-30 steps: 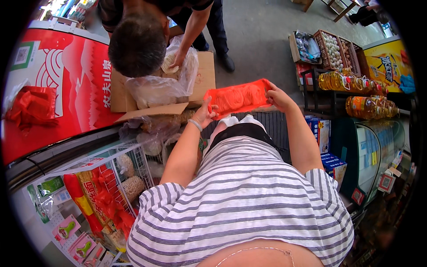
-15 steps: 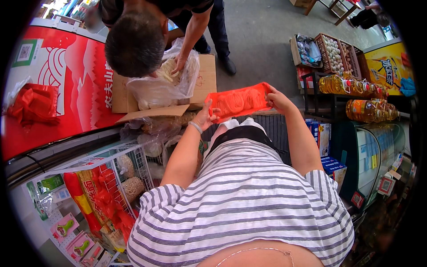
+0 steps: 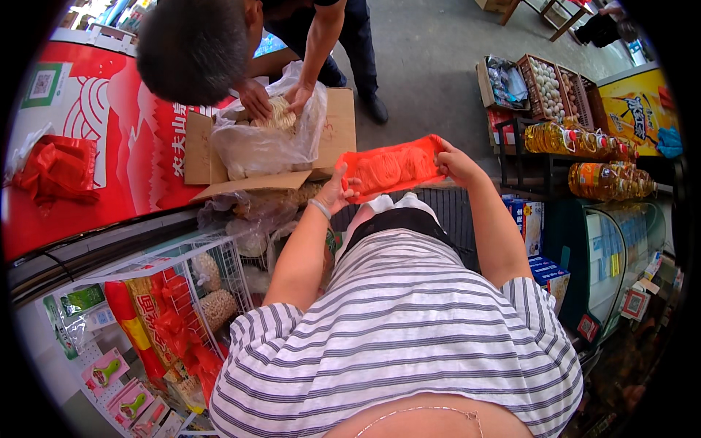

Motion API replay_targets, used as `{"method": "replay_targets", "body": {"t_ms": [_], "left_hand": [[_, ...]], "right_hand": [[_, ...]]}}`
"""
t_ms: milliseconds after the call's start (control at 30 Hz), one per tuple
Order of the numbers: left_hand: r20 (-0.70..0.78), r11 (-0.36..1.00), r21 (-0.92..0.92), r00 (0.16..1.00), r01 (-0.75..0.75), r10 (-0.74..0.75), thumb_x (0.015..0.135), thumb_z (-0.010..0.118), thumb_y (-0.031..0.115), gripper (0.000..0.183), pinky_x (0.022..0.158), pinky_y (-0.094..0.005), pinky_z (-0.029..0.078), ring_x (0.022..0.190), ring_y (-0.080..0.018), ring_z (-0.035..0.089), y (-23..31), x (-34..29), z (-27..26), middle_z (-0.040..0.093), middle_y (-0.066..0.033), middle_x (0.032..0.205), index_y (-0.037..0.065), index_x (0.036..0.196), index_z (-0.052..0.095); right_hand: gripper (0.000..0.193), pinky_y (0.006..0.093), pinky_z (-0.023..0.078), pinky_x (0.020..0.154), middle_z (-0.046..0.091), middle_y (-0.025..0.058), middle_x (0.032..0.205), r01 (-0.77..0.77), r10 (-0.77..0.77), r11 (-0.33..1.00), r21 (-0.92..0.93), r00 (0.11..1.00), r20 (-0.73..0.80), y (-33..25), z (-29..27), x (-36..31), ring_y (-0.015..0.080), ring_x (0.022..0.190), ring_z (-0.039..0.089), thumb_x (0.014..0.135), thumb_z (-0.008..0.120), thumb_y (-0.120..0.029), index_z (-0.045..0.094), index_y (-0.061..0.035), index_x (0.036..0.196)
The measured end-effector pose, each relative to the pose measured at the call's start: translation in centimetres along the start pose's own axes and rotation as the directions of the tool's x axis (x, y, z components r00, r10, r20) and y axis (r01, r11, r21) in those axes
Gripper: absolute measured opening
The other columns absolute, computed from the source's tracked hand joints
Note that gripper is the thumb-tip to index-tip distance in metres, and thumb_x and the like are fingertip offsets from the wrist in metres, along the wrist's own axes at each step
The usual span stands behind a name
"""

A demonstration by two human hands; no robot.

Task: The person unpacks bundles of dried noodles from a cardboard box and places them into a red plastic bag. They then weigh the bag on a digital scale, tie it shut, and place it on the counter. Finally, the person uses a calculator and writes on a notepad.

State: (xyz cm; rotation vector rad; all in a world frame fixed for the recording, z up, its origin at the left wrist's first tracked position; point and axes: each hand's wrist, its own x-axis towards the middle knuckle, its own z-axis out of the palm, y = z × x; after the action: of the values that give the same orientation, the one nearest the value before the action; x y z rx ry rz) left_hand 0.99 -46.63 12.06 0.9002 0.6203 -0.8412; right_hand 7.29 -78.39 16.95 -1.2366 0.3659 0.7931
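A red plastic bag (image 3: pixel 394 169) with coiled noodle-like bundles showing through it is stretched sideways in front of my body. Its left end is gripped by my left hand (image 3: pixel 337 191), which wears a pale bracelet at the wrist. My right hand (image 3: pixel 456 164) pinches the upper right corner. Just beyond, to the left, an opened cardboard box (image 3: pixel 337 124) holds a clear plastic bag (image 3: pixel 244 150) with pale noodles (image 3: pixel 280 115) in it. Another person's two hands (image 3: pixel 255 98) are in that bag on the noodles.
Red bags (image 3: pixel 62 171) lie on the red counter (image 3: pixel 131 146) at left. A white wire rack (image 3: pixel 237 266) with packets stands nearer. Crates of eggs (image 3: pixel 544 84) and oil bottles (image 3: pixel 573 139) are at right, above blue boxes (image 3: pixel 548 274) and a glass case (image 3: pixel 621 241).
The other person's head has shifted left, and both of their hands now show on the noodles. My hands and the red bag have barely moved.
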Motion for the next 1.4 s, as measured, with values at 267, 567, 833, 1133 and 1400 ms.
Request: {"method": "replay_targets", "body": {"t_ms": [267, 567, 833, 1133, 1400], "left_hand": [[0.108, 0.998, 0.028, 0.993, 0.051, -0.054, 0.078, 0.057, 0.059, 0.057, 0.074, -0.0291, 0.046, 0.072, -0.0180, 0.060, 0.2, 0.2, -0.9, 0.045, 0.0025, 0.053, 0.007, 0.099, 0.054], [0.081, 1.000, 0.012, 0.997, -0.005, 0.004, 0.078, 0.058, 0.025, 0.030, 0.076, -0.0331, 0.048, 0.073, -0.0199, 0.061, 1.0, -0.1, -0.9, 0.050, -0.0001, 0.059, 0.005, 0.100, 0.054], [0.088, 0.999, -0.048, 0.996, -0.014, 0.018, 0.074, 0.056, 0.011, 0.016, 0.078, -0.0374, 0.051, 0.065, -0.0182, 0.058, 2.2, 0.8, -2.1, 0.054, -0.0024, 0.067, 0.007, 0.088, 0.051], [0.226, 0.995, 0.005, 0.969, 0.097, -0.096, 0.073, 0.052, 0.009, 0.020, 0.080, -0.0385, 0.048, 0.080, -0.0201, 0.060, 3.7, 3.1, -2.4, 0.052, -0.0030, 0.068, 0.006, 0.093, 0.051], [0.238, 0.991, 0.114, 0.967, 0.066, -0.092, 0.071, 0.051, 0.005, 0.028, 0.084, -0.0377, 0.046, 0.074, -0.0171, 0.056, 6.1, 2.0, -0.1, 0.050, -0.0020, 0.073, 0.006, 0.099, 0.048]], "right_hand": [[0.065, 0.0198, 0.031, 0.050, 0.044, -0.0033, 0.071, -0.018, 0.018, 1.000, -0.001, 1.000, -0.017, -0.7, 0.1, -0.3, 0.0052, 0.055, 0.036, 0.073, 0.046, 0.002, 0.034, -0.0096, 0.136], [0.067, 0.0208, 0.032, 0.051, 0.041, -0.0034, 0.067, -0.006, 0.006, 0.999, -0.040, 1.000, -0.005, -1.2, 0.2, 0.7, 0.0066, 0.053, 0.035, 0.072, 0.045, 0.003, 0.033, -0.0091, 0.137], [0.063, 0.0206, 0.031, 0.051, 0.043, -0.0028, 0.069, -0.016, 0.016, 1.000, 0.004, 0.999, -0.033, -1.6, 0.6, 1.3, 0.0070, 0.054, 0.035, 0.073, 0.044, 0.002, 0.037, -0.0104, 0.134], [0.061, 0.0195, 0.029, 0.048, 0.044, -0.0016, 0.068, -0.033, 0.045, 0.994, 0.101, 0.992, -0.117, -2.0, 0.4, 0.3, 0.0074, 0.052, 0.035, 0.072, 0.045, 0.002, 0.039, -0.0096, 0.132], [0.060, 0.0182, 0.027, 0.047, 0.044, -0.0025, 0.069, 0.018, 0.008, 0.985, 0.170, 0.988, -0.152, -2.1, 0.5, -2.6, 0.0054, 0.053, 0.035, 0.074, 0.043, 0.002, 0.038, -0.0091, 0.132]]}}
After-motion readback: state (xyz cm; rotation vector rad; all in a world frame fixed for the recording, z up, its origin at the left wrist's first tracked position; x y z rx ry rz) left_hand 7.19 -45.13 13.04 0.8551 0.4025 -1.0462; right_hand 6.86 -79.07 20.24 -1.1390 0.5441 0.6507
